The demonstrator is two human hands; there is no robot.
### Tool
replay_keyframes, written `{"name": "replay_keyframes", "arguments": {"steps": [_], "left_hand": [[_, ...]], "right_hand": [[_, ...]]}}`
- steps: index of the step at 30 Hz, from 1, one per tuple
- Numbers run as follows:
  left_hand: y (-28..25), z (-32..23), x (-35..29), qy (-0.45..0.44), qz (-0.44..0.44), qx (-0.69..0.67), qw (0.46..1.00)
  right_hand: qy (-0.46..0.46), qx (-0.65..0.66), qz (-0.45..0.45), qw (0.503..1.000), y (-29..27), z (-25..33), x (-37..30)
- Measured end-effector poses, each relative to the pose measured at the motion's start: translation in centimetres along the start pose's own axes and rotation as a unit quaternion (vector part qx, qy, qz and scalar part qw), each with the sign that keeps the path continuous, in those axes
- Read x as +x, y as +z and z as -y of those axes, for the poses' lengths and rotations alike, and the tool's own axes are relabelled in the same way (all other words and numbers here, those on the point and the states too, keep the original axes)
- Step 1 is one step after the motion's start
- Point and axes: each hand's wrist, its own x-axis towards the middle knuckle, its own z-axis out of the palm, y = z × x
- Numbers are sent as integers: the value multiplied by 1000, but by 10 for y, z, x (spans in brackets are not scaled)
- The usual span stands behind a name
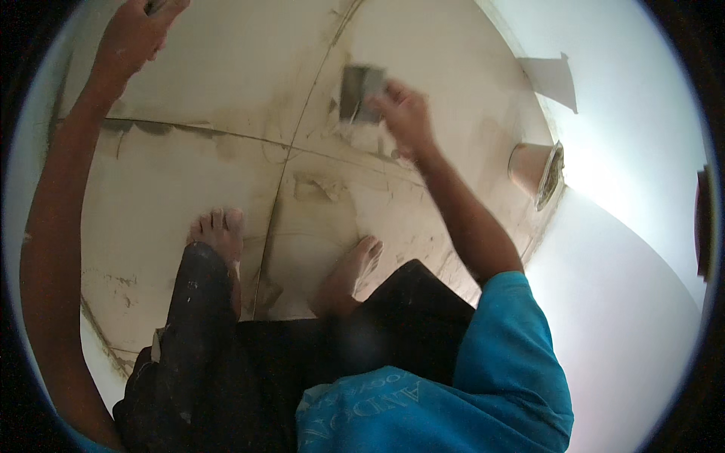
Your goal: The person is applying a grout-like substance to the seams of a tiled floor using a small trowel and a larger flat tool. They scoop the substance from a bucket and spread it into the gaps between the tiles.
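A flat, roughly square grey scraper blade (pixel 361 92) is in my right hand (pixel 404 113), just over the tiled floor or touching it; I cannot tell which. The fingers close on its right edge, a little smeared by motion. A thin light line runs down the blade's face. My left hand (pixel 136 41) is raised at the upper left, its fingers closed on a small dark thing cut off by the picture's edge. The floor tiles (pixel 226 83) are pale, with brownish smears and dark joints around the blade.
My bare feet (pixel 219 230) stand on the tiles, either side of a joint. A pinkish bucket (pixel 529 167) with a crusted rim lies tilted by the white wall (pixel 627 249) at right. A grey flat patch (pixel 550 79) shows on the wall above it.
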Motion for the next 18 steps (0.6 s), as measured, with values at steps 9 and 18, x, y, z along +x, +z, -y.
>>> {"name": "replay_keyframes", "arguments": {"steps": [9,18], "left_hand": [[15,-4,-7,-22,5,-9,1000],[14,13,-2,-71,21,-15,997]], "right_hand": [[-406,-367,-26,837,-30,37,125],[-316,-607,47,727,-22,36,92]]}}
